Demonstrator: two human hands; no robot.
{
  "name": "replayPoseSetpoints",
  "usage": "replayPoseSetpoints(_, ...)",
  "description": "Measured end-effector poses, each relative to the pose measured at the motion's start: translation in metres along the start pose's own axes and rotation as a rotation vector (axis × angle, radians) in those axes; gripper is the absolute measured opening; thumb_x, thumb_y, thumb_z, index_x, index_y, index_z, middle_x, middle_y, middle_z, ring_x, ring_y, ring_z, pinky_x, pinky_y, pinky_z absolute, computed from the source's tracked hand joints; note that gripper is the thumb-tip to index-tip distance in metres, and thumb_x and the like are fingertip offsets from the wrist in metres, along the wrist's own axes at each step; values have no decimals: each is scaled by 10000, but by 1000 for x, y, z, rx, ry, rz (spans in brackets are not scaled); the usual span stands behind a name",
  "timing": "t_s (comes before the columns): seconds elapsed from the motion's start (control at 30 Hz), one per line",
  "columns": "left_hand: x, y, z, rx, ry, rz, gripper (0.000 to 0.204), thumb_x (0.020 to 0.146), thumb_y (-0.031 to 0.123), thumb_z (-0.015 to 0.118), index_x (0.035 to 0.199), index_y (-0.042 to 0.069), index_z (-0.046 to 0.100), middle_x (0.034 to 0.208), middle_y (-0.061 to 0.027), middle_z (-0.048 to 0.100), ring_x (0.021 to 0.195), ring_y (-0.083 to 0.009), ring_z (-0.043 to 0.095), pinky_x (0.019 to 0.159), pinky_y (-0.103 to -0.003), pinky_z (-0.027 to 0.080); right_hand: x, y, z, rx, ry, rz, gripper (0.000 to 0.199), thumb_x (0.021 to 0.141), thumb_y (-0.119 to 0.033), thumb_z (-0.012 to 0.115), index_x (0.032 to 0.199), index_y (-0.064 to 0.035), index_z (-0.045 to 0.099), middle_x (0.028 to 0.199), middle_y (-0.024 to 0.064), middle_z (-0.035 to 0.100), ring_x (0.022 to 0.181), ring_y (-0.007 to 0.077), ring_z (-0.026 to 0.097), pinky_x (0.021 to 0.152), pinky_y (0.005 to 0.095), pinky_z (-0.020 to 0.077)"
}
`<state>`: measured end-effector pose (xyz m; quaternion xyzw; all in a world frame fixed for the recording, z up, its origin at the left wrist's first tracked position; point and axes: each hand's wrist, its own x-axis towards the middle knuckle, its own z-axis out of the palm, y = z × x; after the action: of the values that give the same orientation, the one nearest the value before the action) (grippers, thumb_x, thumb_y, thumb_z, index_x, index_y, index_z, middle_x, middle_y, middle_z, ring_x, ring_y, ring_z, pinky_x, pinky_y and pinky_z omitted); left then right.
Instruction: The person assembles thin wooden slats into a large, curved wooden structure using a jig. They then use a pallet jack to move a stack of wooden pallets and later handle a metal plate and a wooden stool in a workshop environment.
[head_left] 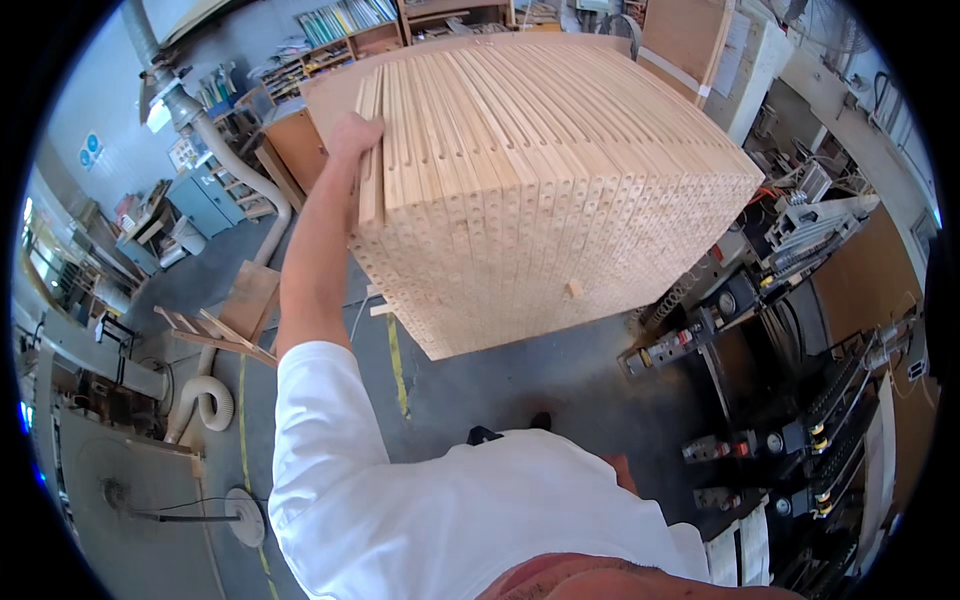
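Observation:
A large stack of pale wooden strips point(560, 110) stands in front of me, packed side by side. Their near ends have small round holes, and the top faces show a groove or slot. At the stack's left edge, my left hand point(356, 134) is closed around a wooden strip point(370, 195) that sits slightly apart from the others. The fingertips are partly hidden by the wood. No part of my right hand shows. A small wood piece point(573, 289) sticks out of the stack's near face.
Machinery with cables and clamps point(735, 305) fills the right side. To the left are a small wooden stand point(250, 300), a flexible duct hose point(215, 400) and a pedestal fan point(243, 515). Shelves with files point(345, 25) stand behind the stack. Yellow lines point(398, 370) mark the grey floor.

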<state>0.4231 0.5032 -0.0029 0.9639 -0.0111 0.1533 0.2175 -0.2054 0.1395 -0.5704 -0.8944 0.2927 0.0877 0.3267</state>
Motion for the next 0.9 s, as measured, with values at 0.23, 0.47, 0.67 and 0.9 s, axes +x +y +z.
replayPoseSetpoints(0.23, 8, -26, -15, -360, -225, 99, 643, 861, 533, 551, 997, -89, 639, 897, -162, 664, 770, -204, 626, 688, -343, 508, -13, 6, 2, -22, -132, 38, 226, 749, -248, 671, 829, -39, 698, 768, 170, 659, 650, 295, 613, 596, 417, 486)
replayPoseSetpoints(0.47, -168, -19, -70, -325, -279, 698, 541, 830, 380, 714, 1252, 68, 585, 1331, -129, 496, 1070, -227, 559, 866, -341, 492, 13, 11, 3, -56, -252, -11, 202, 772, -210, 655, 829, -19, 688, 742, 151, 649, 612, 269, 593, 570, 409, 489)
replayPoseSetpoints(0.67, -183, -47, -53, -414, -171, 620, 462, 838, 248, 720, 1262, 120, 590, 1420, -107, 439, 1278, -234, 449, 1014, -343, 418, 86, -2, -14, -58, -363, -207, 183, 791, -177, 641, 828, -1, 679, 720, 135, 641, 580, 247, 577, 547, 403, 491)
replayPoseSetpoints(0.9, -208, 10, -43, -254, -64, 536, 568, 769, 389, 761, 1234, 100, 609, 1371, -116, 485, 1208, -262, 508, 936, -371, 473, 131, -59, -46, 546, -503, 239, 165, 855, -108, 557, 693, -94, 525, 615, -9, 474, 516, 103, 468, 395, 244, 322)
